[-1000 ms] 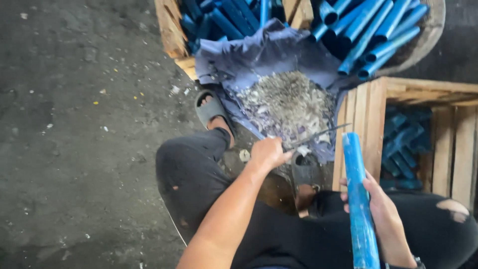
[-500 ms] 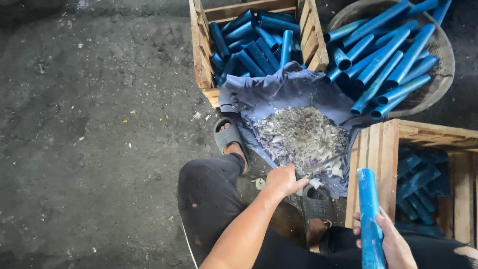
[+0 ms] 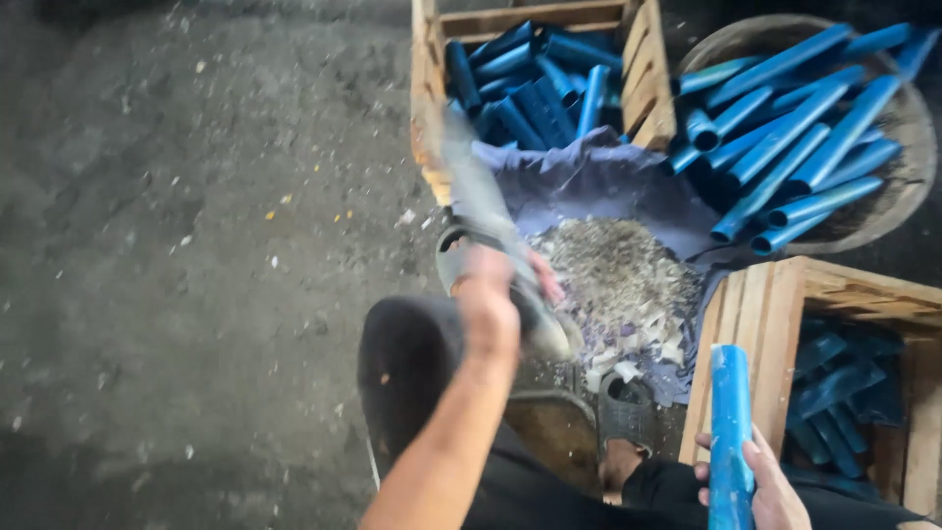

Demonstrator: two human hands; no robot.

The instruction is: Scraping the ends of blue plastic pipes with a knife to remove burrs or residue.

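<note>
My left hand is raised in front of my knee, blurred by motion, shut on a long grey blade that points up and away to the left. My right hand, at the bottom right, grips a short blue plastic pipe and holds it upright beside a wooden crate. Between my feet lies a pile of pale grey shavings on a purple-grey cloth.
A wooden crate at the top holds several blue pipe pieces. At the top right, a round basket holds longer blue pipes. The right-hand crate also holds blue pieces. My grey sandals rest on the rough dark concrete floor.
My left hand has swung the blade up and to the left, away from the shavings pile. The blue pipe stays upright in my right hand. The view has tilted slightly.
</note>
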